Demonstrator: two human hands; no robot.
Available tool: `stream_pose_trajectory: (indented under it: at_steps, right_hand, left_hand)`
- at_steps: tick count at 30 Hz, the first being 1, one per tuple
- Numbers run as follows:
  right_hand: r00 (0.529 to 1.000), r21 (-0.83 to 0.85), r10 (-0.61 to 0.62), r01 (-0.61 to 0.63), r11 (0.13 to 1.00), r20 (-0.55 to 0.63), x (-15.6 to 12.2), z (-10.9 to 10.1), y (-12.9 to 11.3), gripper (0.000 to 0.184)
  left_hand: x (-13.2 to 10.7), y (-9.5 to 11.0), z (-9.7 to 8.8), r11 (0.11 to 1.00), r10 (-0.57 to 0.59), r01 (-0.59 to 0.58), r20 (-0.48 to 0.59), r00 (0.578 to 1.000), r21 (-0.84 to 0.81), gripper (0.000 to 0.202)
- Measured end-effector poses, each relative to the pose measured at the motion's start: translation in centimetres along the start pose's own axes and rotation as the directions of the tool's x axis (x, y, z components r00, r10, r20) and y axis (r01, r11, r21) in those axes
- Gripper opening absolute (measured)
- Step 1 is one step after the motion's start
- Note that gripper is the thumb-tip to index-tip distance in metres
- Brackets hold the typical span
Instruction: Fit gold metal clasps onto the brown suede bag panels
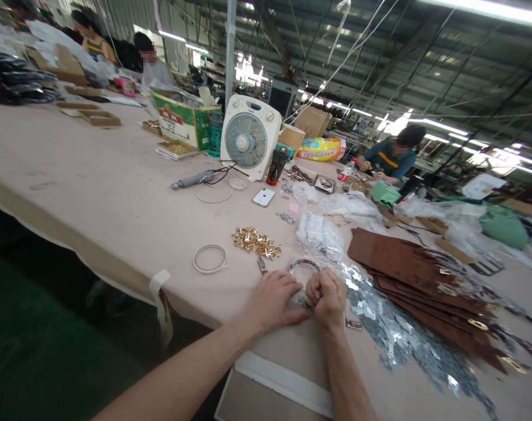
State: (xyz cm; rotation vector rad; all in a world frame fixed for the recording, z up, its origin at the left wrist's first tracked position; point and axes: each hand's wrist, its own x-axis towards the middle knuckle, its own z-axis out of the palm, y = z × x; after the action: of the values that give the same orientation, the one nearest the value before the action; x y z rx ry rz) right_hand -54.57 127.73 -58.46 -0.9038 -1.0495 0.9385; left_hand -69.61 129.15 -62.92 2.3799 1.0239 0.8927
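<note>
My left hand (278,297) lies palm down on the table edge, fingers stretched forward and thumb apart. Close by, my right hand (327,297) is closed in a fist, and what it grips is hidden. A small metal piece (303,301) shows between the two hands, too blurred to name. Just beyond them curves a dark braided strap (304,263), one end running behind my right fingers. A brown tab with a metal fitting (262,265) lies past my left fingertips. Another metal fitting (353,324) rests right of my right wrist.
Gold hardware (255,242) is heaped ahead, beside a coil of pale cord (210,258). To the right are silver metal plates (393,316) and stacked brown leather pieces (406,269). Farther back stand a fan (248,137), a phone (263,197) and a corded grey tool (193,179). Several people work beyond.
</note>
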Motion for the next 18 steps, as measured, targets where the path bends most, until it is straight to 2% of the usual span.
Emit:
stream_pose_trajectory:
  at_steps: [3,7,11,14,18]
  right_hand:
    - [1.000,0.016,0.001,0.000,1.000,-0.012,-0.1,-0.5,0.9,0.038]
    - [0.990,0.098,-0.132,0.136,0.986,-0.046,0.0,0.0,-1.6,0.035]
    - [0.972,0.140,-0.221,0.231,0.963,-0.086,0.0,0.7,-3.5,0.033]
    - [0.979,0.201,-0.189,0.201,0.959,-0.077,-0.3,0.8,-2.8,0.033]
    - [0.995,0.240,-0.090,0.096,0.966,-0.037,-0.9,1.4,-0.3,0.035]
  left_hand:
    - [0.1,0.1,0.1,1.000,0.004,-0.004,0.003,1.000,0.014,0.051]
    - [0.0,-0.1,0.2,1.000,-0.002,0.002,0.001,1.000,0.014,0.058]
    - [-0.4,-0.8,0.3,0.996,-0.007,0.003,-0.039,0.999,-0.085,0.074]
    - [-0.6,-1.4,0.6,0.988,-0.033,0.019,-0.086,0.996,-0.151,0.081]
    - [-0.5,-1.8,0.9,0.982,-0.003,-0.017,-0.105,0.994,-0.188,0.074]
